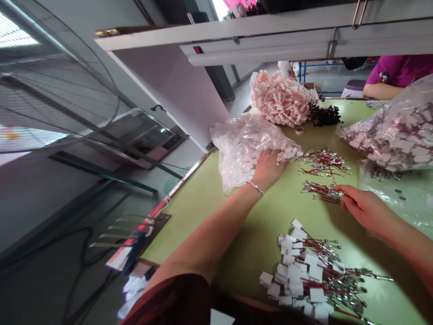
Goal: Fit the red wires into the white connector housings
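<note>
My left hand [268,169] lies at the mouth of a clear plastic bag [233,135] filled with small white plastic pieces. Its thumb and fingers are apart over the pieces, and the fingertips are partly hidden. My right hand [360,205] pinches a short red wire [333,179] with a metal terminal at its end. Just beyond and beside that hand, similar wires lie in two bunches, a farther loose pile [323,160] and a nearer one [318,189]. Closer to me is a heap of red wires with white pieces [294,271] on one end and metal ends on the other.
At the back stand a mound of pale pink-and-white parts [280,99], a black bunch [324,115] and a tape roll [299,130]. Another full bag [399,131] sits right, near a person in a magenta sleeve [389,70]. A shelf [270,27] spans above; a fan [57,81] is left.
</note>
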A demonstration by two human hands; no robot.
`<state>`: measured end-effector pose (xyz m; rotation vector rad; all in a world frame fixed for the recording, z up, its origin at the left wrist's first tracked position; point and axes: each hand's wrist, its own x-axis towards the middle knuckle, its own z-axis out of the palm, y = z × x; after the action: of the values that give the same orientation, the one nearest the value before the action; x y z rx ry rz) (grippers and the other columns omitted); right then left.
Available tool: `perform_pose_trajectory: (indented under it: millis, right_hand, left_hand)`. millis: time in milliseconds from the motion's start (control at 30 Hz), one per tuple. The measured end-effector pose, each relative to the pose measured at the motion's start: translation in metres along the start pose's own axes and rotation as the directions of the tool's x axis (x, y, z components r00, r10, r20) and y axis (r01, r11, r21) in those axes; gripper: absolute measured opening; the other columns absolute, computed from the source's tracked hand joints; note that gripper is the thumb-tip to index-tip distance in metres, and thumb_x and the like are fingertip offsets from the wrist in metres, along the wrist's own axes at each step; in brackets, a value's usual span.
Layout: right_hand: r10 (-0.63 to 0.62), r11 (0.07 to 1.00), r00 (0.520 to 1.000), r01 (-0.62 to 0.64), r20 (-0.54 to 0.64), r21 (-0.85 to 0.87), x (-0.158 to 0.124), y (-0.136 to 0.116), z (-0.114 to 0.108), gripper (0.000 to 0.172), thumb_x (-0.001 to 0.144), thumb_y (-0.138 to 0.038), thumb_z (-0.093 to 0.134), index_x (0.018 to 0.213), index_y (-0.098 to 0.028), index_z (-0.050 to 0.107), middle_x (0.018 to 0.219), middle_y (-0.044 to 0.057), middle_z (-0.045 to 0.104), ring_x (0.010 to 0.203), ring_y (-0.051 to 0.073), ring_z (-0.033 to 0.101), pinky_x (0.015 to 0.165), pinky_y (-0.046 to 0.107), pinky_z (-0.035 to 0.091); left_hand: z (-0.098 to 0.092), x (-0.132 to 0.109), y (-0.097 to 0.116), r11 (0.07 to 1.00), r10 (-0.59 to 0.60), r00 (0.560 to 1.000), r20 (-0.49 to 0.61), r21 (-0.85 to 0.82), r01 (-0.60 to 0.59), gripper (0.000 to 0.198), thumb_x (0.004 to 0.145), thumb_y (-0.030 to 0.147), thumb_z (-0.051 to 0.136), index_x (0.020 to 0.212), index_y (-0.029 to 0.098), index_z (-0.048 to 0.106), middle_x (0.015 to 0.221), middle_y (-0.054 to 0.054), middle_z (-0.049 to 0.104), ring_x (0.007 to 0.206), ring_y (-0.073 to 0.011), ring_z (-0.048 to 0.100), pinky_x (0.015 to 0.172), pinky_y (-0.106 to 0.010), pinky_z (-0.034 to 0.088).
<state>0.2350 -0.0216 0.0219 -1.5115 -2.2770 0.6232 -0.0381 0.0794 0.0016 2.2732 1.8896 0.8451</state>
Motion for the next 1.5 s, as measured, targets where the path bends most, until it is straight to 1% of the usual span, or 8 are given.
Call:
perform_pose_trajectory:
  millis: [133, 300, 400, 533, 700, 900, 1267, 1500]
  right_hand:
    - [0.049, 0.993, 0.999, -0.047, -0.022, 0.105, 0.004, 0.004, -0.003, 0.024, 0.088, -0.026, 0.038, 0.090, -0.024, 0.062, 0.078, 0.004, 0.068, 0.065, 0.017, 0.060, 0.063, 0.031, 0.047]
    - [0.099, 0.956, 0.995, -0.100, 0.020, 0.275, 0.006, -0.002, -0.007, 0.033, 0.091, -0.039, 0.037, 0.095, -0.022, 0.065, 0.068, 0.002, 0.063, 0.064, 0.017, 0.058, 0.061, 0.030, 0.045]
    - [0.166, 0.935, 0.984, -0.179, 0.068, 0.307, 0.006, -0.006, -0.009, 0.031, 0.091, -0.036, 0.037, 0.099, -0.020, 0.063, 0.056, -0.002, 0.057, 0.054, 0.015, 0.052, 0.057, 0.029, 0.043]
    - [0.212, 0.898, 0.966, -0.252, 0.147, 0.361, 0.006, -0.005, -0.018, 0.022, 0.089, -0.036, 0.041, 0.087, -0.021, 0.056, 0.068, 0.001, 0.064, 0.055, 0.013, 0.055, 0.056, 0.028, 0.044]
    - [0.185, 0.936, 0.977, -0.207, 0.103, 0.284, 0.019, -0.008, -0.035, 0.018, 0.087, -0.033, 0.044, 0.080, -0.022, 0.056, 0.072, 0.000, 0.065, 0.051, 0.010, 0.049, 0.051, 0.026, 0.040]
    - [0.185, 0.907, 0.974, -0.221, 0.133, 0.357, 0.027, -0.015, -0.021, 0.018, 0.087, -0.031, 0.045, 0.078, -0.021, 0.057, 0.067, -0.001, 0.061, 0.049, 0.009, 0.045, 0.048, 0.024, 0.037]
    - [0.143, 0.944, 0.989, -0.144, 0.026, 0.298, 0.025, 0.003, -0.014, 0.019, 0.084, -0.023, 0.046, 0.070, -0.021, 0.058, 0.064, -0.001, 0.062, 0.047, 0.009, 0.043, 0.050, 0.025, 0.035]
    - [0.167, 0.963, 0.977, -0.134, -0.129, 0.234, 0.024, 0.009, -0.004, 0.014, 0.083, -0.028, 0.052, 0.074, -0.021, 0.062, 0.064, -0.001, 0.062, 0.053, 0.011, 0.047, 0.052, 0.026, 0.036]
  left_hand:
    - [0.026, 0.017, -0.026, 0.997, 0.066, 0.996, 0.061, 0.037, -0.068, 0.018, 0.081, 0.020, 0.055, 0.089, 0.016, 0.070, 0.093, -0.011, 0.062, 0.097, -0.0259, 0.053, 0.089, -0.038, 0.044]
    - [0.038, 0.021, -0.024, 0.992, 0.123, 0.987, 0.105, -0.005, -0.123, 0.015, 0.079, 0.019, 0.053, 0.079, 0.018, 0.068, 0.088, -0.009, 0.064, 0.093, -0.0248, 0.055, 0.089, -0.038, 0.044]
    - [0.034, 0.023, -0.024, 0.995, 0.086, 0.993, 0.076, -0.053, -0.082, 0.017, 0.078, 0.018, 0.052, 0.083, 0.017, 0.068, 0.088, -0.010, 0.066, 0.091, -0.0249, 0.056, 0.086, -0.037, 0.045]
    - [0.028, 0.027, -0.031, 0.989, -0.014, 1.000, -0.016, -0.146, 0.012, 0.030, 0.084, 0.017, 0.043, 0.101, 0.013, 0.067, 0.100, -0.011, 0.067, 0.095, -0.0224, 0.058, 0.088, -0.033, 0.045]
    - [0.032, 0.030, -0.028, 0.991, 0.134, 0.984, 0.120, -0.014, -0.133, 0.037, 0.084, 0.018, 0.047, 0.117, 0.016, 0.064, 0.105, -0.013, 0.062, 0.102, -0.0250, 0.054, 0.093, -0.036, 0.043]
    - [0.035, 0.035, -0.031, 0.997, 0.049, 0.985, 0.163, 0.043, -0.057, 0.032, 0.082, 0.020, 0.052, 0.109, 0.014, 0.067, 0.098, -0.012, 0.065, 0.095, -0.0255, 0.057, 0.086, -0.034, 0.046]
    - [0.026, 0.024, -0.037, 0.980, 0.119, 0.976, 0.182, 0.138, -0.145, 0.031, 0.085, 0.021, 0.046, 0.104, 0.018, 0.071, 0.102, -0.012, 0.066, 0.100, -0.0265, 0.058, 0.088, -0.035, 0.046]
    - [-0.001, 0.013, -0.026, 0.990, -0.057, 0.996, 0.069, 0.129, 0.048, 0.042, 0.084, 0.019, 0.048, 0.124, 0.015, 0.060, 0.108, -0.015, 0.065, 0.094, -0.0295, 0.062, 0.080, -0.039, 0.047]
